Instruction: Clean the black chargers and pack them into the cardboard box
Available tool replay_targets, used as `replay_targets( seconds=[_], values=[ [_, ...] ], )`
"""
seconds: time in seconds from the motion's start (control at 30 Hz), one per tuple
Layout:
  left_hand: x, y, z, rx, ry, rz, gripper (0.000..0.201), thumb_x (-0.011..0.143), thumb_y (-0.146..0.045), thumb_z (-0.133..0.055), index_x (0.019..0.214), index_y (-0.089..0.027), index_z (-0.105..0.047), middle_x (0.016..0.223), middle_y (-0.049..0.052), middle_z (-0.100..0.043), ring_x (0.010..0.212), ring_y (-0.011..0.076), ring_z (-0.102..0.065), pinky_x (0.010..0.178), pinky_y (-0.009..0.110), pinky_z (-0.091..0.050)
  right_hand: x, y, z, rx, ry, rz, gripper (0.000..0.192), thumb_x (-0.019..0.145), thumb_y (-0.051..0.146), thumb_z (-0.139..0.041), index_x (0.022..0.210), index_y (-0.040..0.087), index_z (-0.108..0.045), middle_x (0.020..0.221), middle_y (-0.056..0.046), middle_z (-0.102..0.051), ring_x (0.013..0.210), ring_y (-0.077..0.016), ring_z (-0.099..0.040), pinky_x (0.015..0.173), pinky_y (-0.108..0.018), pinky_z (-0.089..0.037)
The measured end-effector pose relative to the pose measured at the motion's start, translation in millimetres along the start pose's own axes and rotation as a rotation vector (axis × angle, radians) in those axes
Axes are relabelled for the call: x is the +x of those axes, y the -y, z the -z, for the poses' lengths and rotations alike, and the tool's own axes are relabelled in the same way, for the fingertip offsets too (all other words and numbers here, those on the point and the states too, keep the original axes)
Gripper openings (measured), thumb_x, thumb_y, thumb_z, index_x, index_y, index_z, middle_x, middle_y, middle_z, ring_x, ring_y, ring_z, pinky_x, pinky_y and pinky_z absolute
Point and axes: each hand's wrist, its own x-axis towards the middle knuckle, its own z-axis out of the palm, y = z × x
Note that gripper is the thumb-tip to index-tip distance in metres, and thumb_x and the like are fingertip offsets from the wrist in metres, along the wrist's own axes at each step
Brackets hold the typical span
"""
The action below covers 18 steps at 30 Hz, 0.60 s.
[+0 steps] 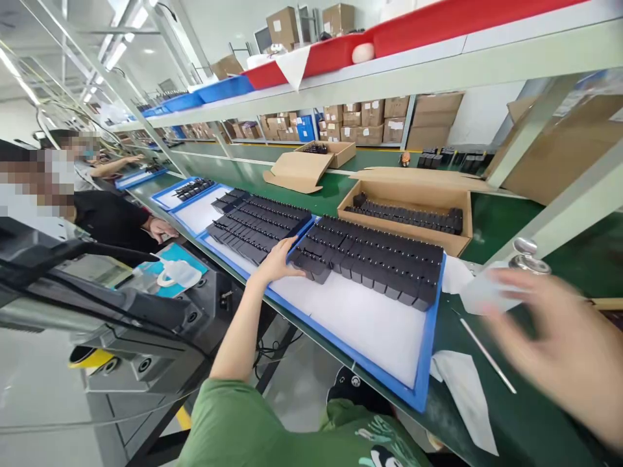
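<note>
Grey machine housing (pixel 146 324) fills the near left, with a co-worker's hand (pixel 163 229) resting by a light blue sheet (pixel 178 254). Next along the green bench (pixel 506 415) lie blue-rimmed trays; the middle tray (pixel 204 217) carries rows of small black parts. The person's left hand (pixel 278 259), reaching out from a green sleeve (pixel 253 421), lies with loosely open fingers at the near edge of the black parts (pixel 374 259), touching the front row where two trays meet. Those parts stand in rows across the far half of the nearest tray (pixel 423 363), whose white liner is bare in front. Behind it an open cardboard box (pixel 413 194) holds more black parts. At far right the right hand (pixel 569 344) hovers above the bench, blurred, fingers spread and holding nothing, near a thin rod (pixel 487 353) and white paper (pixel 462 389).
</note>
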Motion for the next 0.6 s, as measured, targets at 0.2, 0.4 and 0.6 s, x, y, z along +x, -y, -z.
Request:
replay_targets(
  seconds=[0.2,0.4,0.6],
  values=[
    [10,15,-9.6,0.020,0.158,-0.111,0.042,0.096,-0.039,-0.063,0.131,-0.019,-0.056,0.137,0.011,-0.056,0.118,0.0259,-0.060,0.098,0.049,-0.054,22,106,-165,0.061,0.542,0.261,0.059,0.088,0.030,-0.070,0.140,0.015,-0.047,0.140,-0.019,-0.051,0.118,-0.0293,-0.063,0.099,-0.046,-0.056],
    [6,23,-18.5,0.066,0.100,-0.221,0.039,0.095,-0.042,-0.062,0.125,-0.018,-0.059,0.132,0.011,-0.059,0.116,0.0250,-0.060,0.098,0.048,-0.052,45,144,-243,-0.062,0.503,0.132,0.041,0.096,0.038,-0.063,0.131,0.018,-0.056,0.132,-0.011,-0.058,0.113,-0.0241,-0.062,0.093,-0.046,-0.056],
    [16,25,-15.4,-0.057,-0.052,-0.412,0.044,0.074,-0.064,-0.075,0.096,-0.027,-0.064,0.092,0.002,-0.066,0.086,0.0244,-0.062,0.084,0.040,-0.053,38,148,-232,-0.106,0.464,0.170,0.041,0.095,0.039,-0.063,0.128,0.016,-0.056,0.129,-0.011,-0.059,0.107,-0.0225,-0.063,0.088,-0.042,-0.057]
  ],
)
